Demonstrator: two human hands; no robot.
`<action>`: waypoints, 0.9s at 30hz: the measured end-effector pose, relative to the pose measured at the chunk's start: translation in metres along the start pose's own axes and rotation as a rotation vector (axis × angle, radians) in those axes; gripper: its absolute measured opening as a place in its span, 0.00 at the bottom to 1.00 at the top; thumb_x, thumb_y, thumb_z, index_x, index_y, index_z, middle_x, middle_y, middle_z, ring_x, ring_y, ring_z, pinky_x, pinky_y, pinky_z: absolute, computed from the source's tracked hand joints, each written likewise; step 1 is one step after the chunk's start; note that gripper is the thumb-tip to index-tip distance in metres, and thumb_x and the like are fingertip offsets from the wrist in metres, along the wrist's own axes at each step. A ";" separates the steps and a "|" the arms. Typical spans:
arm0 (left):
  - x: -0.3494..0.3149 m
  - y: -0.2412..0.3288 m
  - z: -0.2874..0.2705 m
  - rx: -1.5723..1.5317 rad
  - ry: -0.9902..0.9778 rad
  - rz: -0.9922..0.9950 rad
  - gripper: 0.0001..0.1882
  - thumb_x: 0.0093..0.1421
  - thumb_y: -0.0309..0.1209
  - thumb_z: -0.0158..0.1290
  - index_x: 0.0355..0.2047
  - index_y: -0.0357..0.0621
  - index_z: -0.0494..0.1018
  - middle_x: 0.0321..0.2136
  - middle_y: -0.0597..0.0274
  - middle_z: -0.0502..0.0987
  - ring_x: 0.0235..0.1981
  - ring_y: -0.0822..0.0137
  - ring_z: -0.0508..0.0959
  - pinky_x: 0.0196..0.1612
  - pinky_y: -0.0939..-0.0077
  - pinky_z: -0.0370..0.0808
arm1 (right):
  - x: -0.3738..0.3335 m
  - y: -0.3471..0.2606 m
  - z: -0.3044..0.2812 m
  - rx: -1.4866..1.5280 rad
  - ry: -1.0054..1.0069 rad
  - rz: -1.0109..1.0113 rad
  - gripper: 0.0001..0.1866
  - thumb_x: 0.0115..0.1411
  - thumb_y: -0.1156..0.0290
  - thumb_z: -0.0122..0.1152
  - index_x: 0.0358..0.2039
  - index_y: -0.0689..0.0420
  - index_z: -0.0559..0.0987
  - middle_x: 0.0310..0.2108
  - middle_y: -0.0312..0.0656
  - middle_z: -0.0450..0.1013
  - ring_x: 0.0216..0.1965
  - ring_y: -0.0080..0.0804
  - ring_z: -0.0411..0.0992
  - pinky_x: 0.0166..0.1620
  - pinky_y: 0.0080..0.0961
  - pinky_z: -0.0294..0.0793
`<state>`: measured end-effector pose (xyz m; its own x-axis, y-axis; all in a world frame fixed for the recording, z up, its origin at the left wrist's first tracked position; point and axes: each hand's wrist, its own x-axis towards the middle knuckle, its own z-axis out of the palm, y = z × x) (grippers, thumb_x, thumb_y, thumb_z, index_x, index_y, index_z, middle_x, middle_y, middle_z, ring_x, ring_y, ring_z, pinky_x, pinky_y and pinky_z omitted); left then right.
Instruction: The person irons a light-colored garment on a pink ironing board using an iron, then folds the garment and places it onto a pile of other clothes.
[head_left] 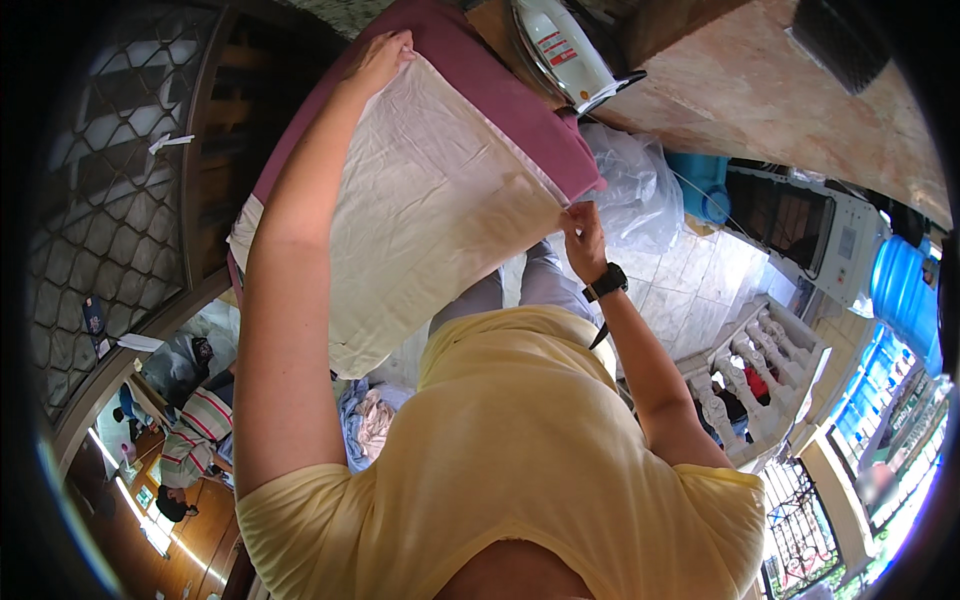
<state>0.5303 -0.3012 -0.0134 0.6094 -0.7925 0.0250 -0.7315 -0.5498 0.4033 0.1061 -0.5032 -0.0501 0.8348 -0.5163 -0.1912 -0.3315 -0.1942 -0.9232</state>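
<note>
A wrinkled cream cloth [430,170] is spread over the maroon padded board [440,25] in front of me, and its near part drapes down toward my legs. At the far left, my left hand [382,62] pinches one corner of the cloth between thumb and fingers. My right hand [584,240], with a black watch [606,282] on its wrist, pinches another corner at the board's right end. Between the two hands the cloth's edge runs nearly straight. What looks like a white clothes iron [567,55] stands beyond the board's far right side.
Clear plastic bags [635,185] and a blue container [700,185] lie right of the board. Farther right are a white oven-like appliance [845,240], a blue water jug [905,290] and a white balustrade [755,370]. Clothes [370,420] lie at lower left. A person in stripes [195,435] is beyond.
</note>
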 end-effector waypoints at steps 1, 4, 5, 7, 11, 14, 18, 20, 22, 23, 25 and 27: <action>0.000 0.001 0.000 0.008 0.000 -0.020 0.08 0.57 0.26 0.56 0.34 0.38 0.69 0.31 0.49 0.75 0.35 0.47 0.75 0.38 0.57 0.70 | 0.001 -0.007 0.000 0.006 -0.004 -0.013 0.08 0.60 0.70 0.59 0.34 0.61 0.72 0.28 0.48 0.76 0.31 0.43 0.76 0.37 0.36 0.74; -0.001 0.010 -0.002 0.030 0.037 -0.037 0.09 0.56 0.27 0.57 0.33 0.38 0.69 0.30 0.48 0.74 0.35 0.46 0.74 0.37 0.57 0.70 | 0.005 0.014 -0.001 -0.112 0.015 -0.047 0.10 0.61 0.68 0.59 0.35 0.61 0.71 0.28 0.48 0.76 0.32 0.45 0.75 0.38 0.37 0.73; 0.000 0.012 -0.002 0.037 0.056 -0.035 0.09 0.56 0.27 0.57 0.33 0.38 0.68 0.29 0.48 0.74 0.34 0.46 0.74 0.37 0.57 0.70 | 0.007 0.021 -0.002 -0.146 0.031 -0.044 0.10 0.61 0.67 0.59 0.36 0.61 0.71 0.27 0.48 0.75 0.31 0.46 0.75 0.37 0.37 0.73; 0.001 0.015 0.001 0.038 0.093 -0.044 0.10 0.57 0.27 0.58 0.34 0.38 0.69 0.29 0.50 0.76 0.33 0.49 0.76 0.36 0.58 0.71 | 0.012 0.026 -0.004 -0.216 0.062 -0.039 0.11 0.61 0.67 0.59 0.36 0.61 0.71 0.26 0.47 0.75 0.30 0.47 0.75 0.36 0.38 0.73; 0.004 0.002 0.012 -0.168 0.109 -0.348 0.14 0.53 0.33 0.64 0.35 0.43 0.71 0.27 0.55 0.78 0.34 0.55 0.80 0.37 0.61 0.74 | 0.018 0.034 -0.005 -0.280 0.040 -0.003 0.09 0.60 0.70 0.58 0.37 0.59 0.70 0.36 0.49 0.74 0.41 0.50 0.71 0.43 0.46 0.69; 0.004 -0.013 0.023 -0.100 0.145 -0.433 0.19 0.50 0.39 0.67 0.35 0.43 0.74 0.29 0.61 0.81 0.33 0.66 0.80 0.38 0.66 0.76 | 0.046 -0.033 -0.009 -0.592 0.123 -0.133 0.13 0.57 0.73 0.56 0.42 0.60 0.70 0.49 0.56 0.66 0.53 0.57 0.62 0.53 0.56 0.59; 0.007 -0.007 0.013 -0.028 0.068 -0.589 0.22 0.44 0.45 0.70 0.34 0.45 0.79 0.30 0.61 0.82 0.34 0.65 0.81 0.40 0.69 0.76 | 0.161 -0.130 -0.001 -0.805 0.490 -0.653 0.19 0.60 0.61 0.59 0.45 0.61 0.72 0.45 0.56 0.68 0.49 0.56 0.64 0.56 0.49 0.61; 0.013 -0.007 0.006 0.023 0.021 -0.625 0.23 0.43 0.47 0.70 0.34 0.46 0.81 0.31 0.61 0.82 0.34 0.65 0.81 0.41 0.70 0.76 | 0.224 -0.133 0.010 -0.926 0.429 -0.589 0.29 0.60 0.47 0.57 0.48 0.61 0.74 0.47 0.56 0.70 0.50 0.57 0.67 0.54 0.48 0.65; 0.027 -0.002 0.002 -0.044 0.010 -0.635 0.22 0.40 0.48 0.71 0.31 0.49 0.82 0.32 0.61 0.83 0.36 0.64 0.81 0.42 0.69 0.76 | 0.280 -0.122 0.016 -0.796 0.236 -0.273 0.35 0.58 0.38 0.54 0.47 0.61 0.76 0.44 0.57 0.73 0.47 0.54 0.71 0.53 0.45 0.68; 0.024 -0.005 0.003 -0.078 0.004 -0.661 0.22 0.38 0.49 0.72 0.29 0.51 0.82 0.33 0.61 0.83 0.37 0.63 0.81 0.43 0.68 0.77 | 0.287 -0.122 0.017 -0.735 0.114 -0.218 0.38 0.56 0.34 0.53 0.46 0.61 0.77 0.41 0.56 0.75 0.45 0.52 0.73 0.51 0.43 0.70; 0.017 -0.014 0.006 -0.132 0.011 -0.641 0.22 0.38 0.50 0.72 0.30 0.51 0.82 0.32 0.62 0.83 0.37 0.63 0.82 0.43 0.68 0.77 | 0.293 -0.138 0.008 -0.623 -0.128 -0.190 0.44 0.52 0.27 0.50 0.44 0.60 0.79 0.36 0.54 0.78 0.39 0.47 0.77 0.47 0.38 0.74; 0.011 -0.021 0.007 -0.152 0.033 -0.619 0.22 0.38 0.50 0.72 0.30 0.52 0.83 0.32 0.62 0.83 0.36 0.64 0.82 0.43 0.68 0.77 | 0.282 -0.166 0.002 -0.532 -0.242 -0.182 0.44 0.51 0.25 0.50 0.41 0.60 0.81 0.30 0.51 0.79 0.33 0.43 0.79 0.41 0.34 0.76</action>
<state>0.5503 -0.3004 -0.0280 0.9165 -0.3297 -0.2267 -0.1906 -0.8580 0.4770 0.3974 -0.6151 0.0488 0.9541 -0.2442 -0.1737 -0.2964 -0.6835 -0.6671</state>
